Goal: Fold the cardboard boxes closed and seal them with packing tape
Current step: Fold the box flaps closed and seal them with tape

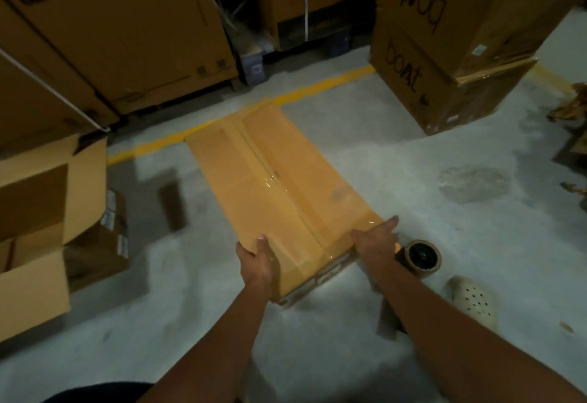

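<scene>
The long, flat cardboard box [254,199] lies on the concrete floor [428,155] mid-scene, its far end reaching the yellow floor line [320,85]. Its top flaps are closed, and glossy clear tape [287,194] runs along the centre seam. The left hand [257,259] grips the near left corner, thumb on top and fingers hidden. The right hand [374,234] lies on the near right corner with its fingers stretched out straight. A packing tape roll [422,256] sits just right of it.

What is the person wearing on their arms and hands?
Nothing visible. The left hand and right hand are ungloved, with no ring, watch or band to be seen. The left forearm and right forearm are bare, no sleeve in view.
</scene>
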The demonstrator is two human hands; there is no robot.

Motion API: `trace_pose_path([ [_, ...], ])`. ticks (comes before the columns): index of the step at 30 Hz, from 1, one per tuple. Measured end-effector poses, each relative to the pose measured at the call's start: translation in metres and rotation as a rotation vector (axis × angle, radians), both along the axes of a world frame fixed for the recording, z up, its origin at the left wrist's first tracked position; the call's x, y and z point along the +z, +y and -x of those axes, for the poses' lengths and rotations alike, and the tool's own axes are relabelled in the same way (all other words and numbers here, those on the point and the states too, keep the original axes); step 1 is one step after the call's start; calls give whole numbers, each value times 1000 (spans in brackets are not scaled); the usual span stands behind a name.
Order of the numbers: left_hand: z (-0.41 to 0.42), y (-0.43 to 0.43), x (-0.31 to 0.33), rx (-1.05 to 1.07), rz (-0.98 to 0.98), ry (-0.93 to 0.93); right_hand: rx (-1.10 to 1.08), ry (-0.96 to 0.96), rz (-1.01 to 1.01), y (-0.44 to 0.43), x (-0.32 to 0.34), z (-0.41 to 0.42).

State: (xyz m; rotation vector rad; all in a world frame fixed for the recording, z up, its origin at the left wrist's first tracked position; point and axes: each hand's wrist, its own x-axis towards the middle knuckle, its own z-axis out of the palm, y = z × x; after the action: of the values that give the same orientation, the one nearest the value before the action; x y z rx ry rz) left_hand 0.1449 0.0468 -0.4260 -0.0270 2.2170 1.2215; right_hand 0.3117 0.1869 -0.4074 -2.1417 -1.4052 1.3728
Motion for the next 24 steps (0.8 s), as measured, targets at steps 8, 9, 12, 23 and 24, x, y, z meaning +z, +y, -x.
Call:
trace_pose_path([
  [8, 25, 75, 7, -95, -31, 250, 0, 240, -35, 91, -5, -9],
  [9, 36, 97, 7, -141, -52, 251, -28, 268, -59, 108, -2, -8],
  [12, 57, 170, 10, -255, -162, 216, -98, 349, -109, 168, 1, -7],
  [23, 55, 445, -46, -455, -404, 86, -298, 417, -279, 407, -40, 3],
  [24, 54, 462, -47, -450, -401, 100, -303, 389, -300, 423, -46, 3],
])
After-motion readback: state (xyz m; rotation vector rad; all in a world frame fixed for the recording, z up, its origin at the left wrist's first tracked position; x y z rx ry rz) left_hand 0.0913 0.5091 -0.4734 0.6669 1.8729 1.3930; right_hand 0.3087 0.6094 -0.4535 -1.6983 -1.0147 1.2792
